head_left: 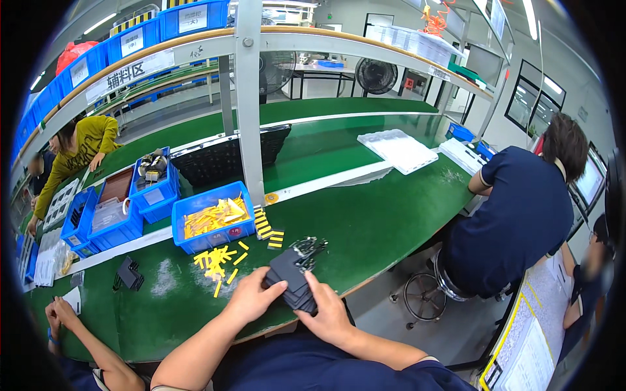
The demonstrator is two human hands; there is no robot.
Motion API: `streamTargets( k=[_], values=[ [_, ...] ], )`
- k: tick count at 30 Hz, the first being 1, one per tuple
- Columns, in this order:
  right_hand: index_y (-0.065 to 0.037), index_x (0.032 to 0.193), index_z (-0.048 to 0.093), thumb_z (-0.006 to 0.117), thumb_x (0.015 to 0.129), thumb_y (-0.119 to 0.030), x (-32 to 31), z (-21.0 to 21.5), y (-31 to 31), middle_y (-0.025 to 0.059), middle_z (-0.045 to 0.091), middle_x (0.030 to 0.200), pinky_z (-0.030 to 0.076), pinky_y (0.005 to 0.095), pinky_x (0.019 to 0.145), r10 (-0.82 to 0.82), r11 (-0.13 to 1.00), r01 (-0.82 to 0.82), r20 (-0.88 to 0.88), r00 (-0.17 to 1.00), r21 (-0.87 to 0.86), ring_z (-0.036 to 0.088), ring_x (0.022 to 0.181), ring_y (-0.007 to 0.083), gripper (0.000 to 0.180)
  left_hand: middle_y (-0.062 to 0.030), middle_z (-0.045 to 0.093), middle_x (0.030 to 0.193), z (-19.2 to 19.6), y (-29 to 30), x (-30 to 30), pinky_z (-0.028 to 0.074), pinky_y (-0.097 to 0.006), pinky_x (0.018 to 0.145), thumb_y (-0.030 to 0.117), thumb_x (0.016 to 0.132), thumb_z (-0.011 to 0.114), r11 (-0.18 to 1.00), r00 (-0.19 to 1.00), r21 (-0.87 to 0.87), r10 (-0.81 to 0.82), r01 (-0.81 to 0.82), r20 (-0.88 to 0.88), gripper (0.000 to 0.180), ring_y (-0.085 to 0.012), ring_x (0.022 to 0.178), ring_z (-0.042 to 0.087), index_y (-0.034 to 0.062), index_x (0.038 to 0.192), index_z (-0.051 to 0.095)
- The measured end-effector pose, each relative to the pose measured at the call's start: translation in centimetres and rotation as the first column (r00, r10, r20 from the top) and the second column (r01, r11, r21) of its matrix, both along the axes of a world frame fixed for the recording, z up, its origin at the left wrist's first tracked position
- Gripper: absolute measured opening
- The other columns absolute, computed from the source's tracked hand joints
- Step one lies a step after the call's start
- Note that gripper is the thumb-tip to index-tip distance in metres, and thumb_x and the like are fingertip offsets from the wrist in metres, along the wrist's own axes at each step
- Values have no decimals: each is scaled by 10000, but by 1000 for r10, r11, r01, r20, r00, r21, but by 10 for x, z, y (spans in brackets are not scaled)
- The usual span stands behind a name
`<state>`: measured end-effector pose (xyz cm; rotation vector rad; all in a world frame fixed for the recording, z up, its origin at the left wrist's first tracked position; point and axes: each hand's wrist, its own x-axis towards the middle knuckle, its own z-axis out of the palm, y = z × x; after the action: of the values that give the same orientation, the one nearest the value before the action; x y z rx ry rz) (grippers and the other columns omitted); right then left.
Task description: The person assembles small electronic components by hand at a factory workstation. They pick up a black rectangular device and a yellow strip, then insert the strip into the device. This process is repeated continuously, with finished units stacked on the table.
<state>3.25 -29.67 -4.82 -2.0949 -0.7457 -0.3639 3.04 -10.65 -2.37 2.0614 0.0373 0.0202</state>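
Because the stack of dark plates [287, 267] looks loose-layered (my reading only), I grip it from both sides: left hand [255, 293] with its thumb on top, right hand [329, 313] closed about the near right edge, presumably to keep the layers square. Position: near edge of the green bench [365, 225]. Loose yellow strips [214, 260] lie just beyond, before a blue bin [212, 242], probably for a short reach. Hidden: the underside, so bench contact cannot be told. Prongs [308, 247] at the far end blur together, uncountable.
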Motion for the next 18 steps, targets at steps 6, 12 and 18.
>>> streamTargets(
  k=[6, 12, 18],
  values=[
    [-21, 1358, 339, 753, 646, -89, -25, -4, 45, 176, 544, 962, 465, 416, 743, 116, 992, -121, 101, 988, 44, 561, 850, 347, 827, -122, 642, 921, -7, 48, -29, 479, -283, 740, 279, 868, 623, 951, 990, -272, 142, -143, -26, 403, -144, 836, 599, -61, 1078, 566],
    [-12, 1394, 277, 748, 638, -70, -38, -1, 82, 207, 515, 1049, 462, 410, 801, 194, 981, -195, 125, 973, -4, 542, 929, 373, 893, -188, 644, 891, -5, 78, -49, 482, -316, 738, 316, 810, 673, 984, 981, -37, 179, -177, 70, 481, -198, 829, 626, -80, 1061, 565],
    [-20, 1396, 271, 730, 651, -67, -43, 2, 100, 229, 464, 1126, 475, 415, 768, 185, 982, -180, 120, 975, -57, 539, 941, 396, 877, -198, 653, 897, 2, 82, -56, 493, -336, 722, 341, 805, 664, 974, 972, 54, 215, -221, 100, 480, -258, 809, 647, -59, 1058, 583]
  ],
)
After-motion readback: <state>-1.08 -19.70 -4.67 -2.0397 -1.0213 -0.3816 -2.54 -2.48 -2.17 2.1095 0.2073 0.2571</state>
